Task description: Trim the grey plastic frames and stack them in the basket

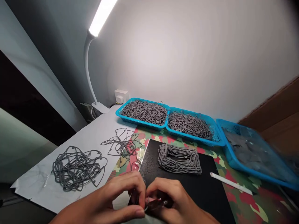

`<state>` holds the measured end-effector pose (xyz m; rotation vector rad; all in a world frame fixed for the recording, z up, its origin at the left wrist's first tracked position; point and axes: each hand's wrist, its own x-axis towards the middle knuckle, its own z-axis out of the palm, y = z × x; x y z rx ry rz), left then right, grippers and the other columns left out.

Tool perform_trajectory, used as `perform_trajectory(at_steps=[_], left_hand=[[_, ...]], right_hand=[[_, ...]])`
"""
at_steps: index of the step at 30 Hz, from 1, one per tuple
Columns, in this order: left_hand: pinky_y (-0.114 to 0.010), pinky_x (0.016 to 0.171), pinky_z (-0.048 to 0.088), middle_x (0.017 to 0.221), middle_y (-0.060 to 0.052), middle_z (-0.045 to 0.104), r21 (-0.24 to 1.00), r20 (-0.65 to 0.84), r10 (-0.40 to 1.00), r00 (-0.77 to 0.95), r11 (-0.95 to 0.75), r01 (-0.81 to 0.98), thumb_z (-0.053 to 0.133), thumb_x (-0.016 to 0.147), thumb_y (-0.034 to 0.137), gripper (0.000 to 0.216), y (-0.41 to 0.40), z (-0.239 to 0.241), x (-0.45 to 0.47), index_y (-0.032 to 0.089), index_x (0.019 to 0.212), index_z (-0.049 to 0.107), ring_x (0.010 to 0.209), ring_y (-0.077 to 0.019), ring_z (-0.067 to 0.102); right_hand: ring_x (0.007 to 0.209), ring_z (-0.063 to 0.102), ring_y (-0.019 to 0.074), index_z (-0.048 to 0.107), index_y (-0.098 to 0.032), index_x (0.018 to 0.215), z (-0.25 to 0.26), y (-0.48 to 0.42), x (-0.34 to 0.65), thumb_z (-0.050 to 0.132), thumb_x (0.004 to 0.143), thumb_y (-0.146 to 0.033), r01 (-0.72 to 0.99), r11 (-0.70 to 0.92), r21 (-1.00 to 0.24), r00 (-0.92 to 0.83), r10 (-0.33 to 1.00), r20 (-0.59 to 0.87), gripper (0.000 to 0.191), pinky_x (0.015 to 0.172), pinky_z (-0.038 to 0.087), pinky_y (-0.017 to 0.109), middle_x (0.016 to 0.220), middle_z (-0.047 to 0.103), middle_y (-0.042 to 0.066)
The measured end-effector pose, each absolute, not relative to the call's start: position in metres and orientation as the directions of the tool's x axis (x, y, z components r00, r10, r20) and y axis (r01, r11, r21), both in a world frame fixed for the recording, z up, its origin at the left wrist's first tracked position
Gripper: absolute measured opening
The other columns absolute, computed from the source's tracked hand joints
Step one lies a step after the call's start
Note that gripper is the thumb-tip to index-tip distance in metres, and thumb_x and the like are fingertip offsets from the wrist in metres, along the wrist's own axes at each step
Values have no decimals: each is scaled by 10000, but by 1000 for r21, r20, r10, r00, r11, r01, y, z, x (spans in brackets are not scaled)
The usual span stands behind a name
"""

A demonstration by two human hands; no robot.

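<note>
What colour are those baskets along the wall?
Bright blue baskets, clearest in the head view.

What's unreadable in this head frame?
- Item pinched between left hand and right hand: hidden by the fingers, so its shape and the grip are unclear.
- Contents of the right blue basket: motion-blurred, partly cut off by the frame edge.
- Wall socket: too small for detail.
</note>
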<state>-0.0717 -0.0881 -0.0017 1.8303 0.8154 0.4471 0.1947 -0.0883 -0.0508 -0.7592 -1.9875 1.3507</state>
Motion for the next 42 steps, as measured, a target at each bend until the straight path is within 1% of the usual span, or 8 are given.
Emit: perform_trajectory(at_steps=[3, 7, 13, 23, 26, 30, 37, 42], left_hand=[[-321, 1034, 578, 1200, -51, 747, 900, 26, 723, 691, -318, 299, 684, 1113, 460, 197, -82, -14, -78, 298, 1223, 710, 1147, -234, 687], [-419, 1209, 538, 1540, -78, 640, 797, 69, 665, 744, -485, 360, 902, 948, 503, 652, -73, -30, -75, 416, 1531, 623, 1475, -317, 577], [-335, 1105, 538, 1240, -51, 749, 782, 45, 575, 817, -529, 330, 638, 1155, 293, 112, -64, -48, -52, 300, 1197, 741, 1240, -232, 668], [-307, 884, 521, 978, -48, 694, 821, 42, 667, 744, -448, 355, 438, 1219, 466, 444, -34, -59, -66, 236, 1001, 748, 945, -214, 639], [-353, 988, 506, 1082, -55, 700, 746, 101, 733, 673, -503, 436, 446, 1216, 462, 385, -34, -53, -59, 253, 1093, 744, 1056, -242, 626], [-388, 1049, 457, 1227, -50, 677, 612, 137, 705, 696, -612, 500, 577, 1178, 454, 214, -47, -44, -29, 287, 1186, 710, 1158, -262, 592], [-395, 894, 427, 1055, -25, 660, 573, 89, 627, 774, -668, 475, 661, 1143, 401, 187, -72, -73, 31, 233, 1085, 603, 947, -246, 578], [-399, 939, 446, 1209, -60, 685, 613, 119, 607, 786, -668, 423, 696, 1126, 386, 274, -73, -67, 50, 242, 1348, 625, 1072, -272, 609]], right_hand=[[771, 714, 133, 748, -204, 1036, -46, -92, 206, 732, 1006, -227, 124, 372, -920, -660, 723, 204, 41, 702, 534, 202, 928, 763, 22], [869, 776, 150, 785, -209, 1128, -20, -102, 230, 726, 1049, -210, 146, 424, -894, -734, 652, 189, 99, 771, 586, 199, 1015, 806, 57], [862, 796, 172, 782, -303, 1125, 22, -123, 273, 709, 1048, -153, 394, 327, -859, -659, 752, -17, 184, 750, 624, 214, 1003, 841, 15], [695, 622, 144, 672, -228, 873, -13, -135, 325, 729, 1049, -357, 467, 148, -872, -405, 912, -62, 225, 583, 460, 230, 831, 705, 11], [740, 657, 144, 715, -271, 1075, -19, -130, 333, 694, 1066, -297, 562, 131, -817, -370, 923, -106, 35, 647, 495, 223, 898, 736, -16], [843, 770, 178, 691, -372, 1422, -19, -125, 349, 610, 1052, -176, 672, 187, -717, -369, 924, -105, 427, 746, 563, 249, 952, 792, -33], [988, 817, 223, 788, -308, 1183, -12, -126, 357, 618, 1061, -163, 638, 211, -741, -349, 936, -34, 255, 844, 614, 284, 1093, 843, 14], [876, 750, 163, 755, -285, 1121, 5, -129, 352, 616, 1080, -109, 469, 339, -816, -458, 883, 103, 228, 777, 580, 247, 1031, 776, 11]])
